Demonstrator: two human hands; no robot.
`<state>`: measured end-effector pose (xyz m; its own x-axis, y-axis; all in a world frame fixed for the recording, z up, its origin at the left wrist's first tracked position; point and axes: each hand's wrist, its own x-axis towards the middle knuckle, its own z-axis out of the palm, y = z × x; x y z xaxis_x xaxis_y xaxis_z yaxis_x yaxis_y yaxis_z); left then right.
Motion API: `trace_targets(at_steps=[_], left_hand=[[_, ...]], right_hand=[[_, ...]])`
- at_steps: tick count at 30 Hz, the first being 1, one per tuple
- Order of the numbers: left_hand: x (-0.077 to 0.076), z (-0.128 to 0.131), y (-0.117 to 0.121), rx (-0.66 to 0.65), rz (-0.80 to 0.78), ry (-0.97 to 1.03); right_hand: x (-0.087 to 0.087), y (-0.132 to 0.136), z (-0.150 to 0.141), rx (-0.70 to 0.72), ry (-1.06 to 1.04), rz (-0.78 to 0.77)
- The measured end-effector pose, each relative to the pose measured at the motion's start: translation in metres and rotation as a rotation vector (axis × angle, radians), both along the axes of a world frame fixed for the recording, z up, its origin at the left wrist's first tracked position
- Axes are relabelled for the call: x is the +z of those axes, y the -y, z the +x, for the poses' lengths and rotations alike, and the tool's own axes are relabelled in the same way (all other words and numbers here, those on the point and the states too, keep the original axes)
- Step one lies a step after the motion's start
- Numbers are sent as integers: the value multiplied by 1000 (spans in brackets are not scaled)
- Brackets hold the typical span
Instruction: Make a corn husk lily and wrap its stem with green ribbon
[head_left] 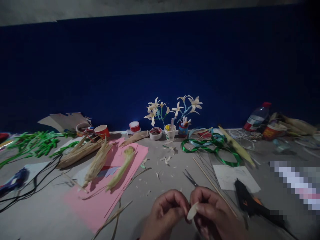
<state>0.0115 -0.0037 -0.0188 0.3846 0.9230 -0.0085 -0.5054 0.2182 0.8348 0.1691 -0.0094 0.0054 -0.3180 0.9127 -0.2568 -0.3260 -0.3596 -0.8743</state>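
Close to the front edge of view, my right hand [215,211] pinches a small pale petal [192,211], seemingly cut from corn husk, between thumb and fingers. My left hand [168,211] is closed too, its fingertips meeting the petal's left end. Scissors [191,178] lie just beyond my right hand with their blades pointing away to the left; the handles are hidden behind that hand. Pale husk scraps [166,161] are scattered on the grey table [140,213]. Two bunches of finished husk flowers [154,110] stand upright in cups at the back.
On the right are a black glue gun [250,200], white paper [236,178], green ribbon [228,161] and a tilted bottle [257,116]. Pink sheets [117,190] bearing corn husks [97,161] lie left. Beyond are green pipe cleaners [41,143], a blue glue gun [15,181] and black cords [35,181].
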Motion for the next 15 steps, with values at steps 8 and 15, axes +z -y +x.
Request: trace_targets(at_steps=[8, 15], left_hand=[[13, 2, 4, 47, 41, -128], [6, 2, 2, 11, 29, 80]], right_hand=[[5, 1, -2, -33, 10, 22], [-7, 2, -6, -63, -165, -2]])
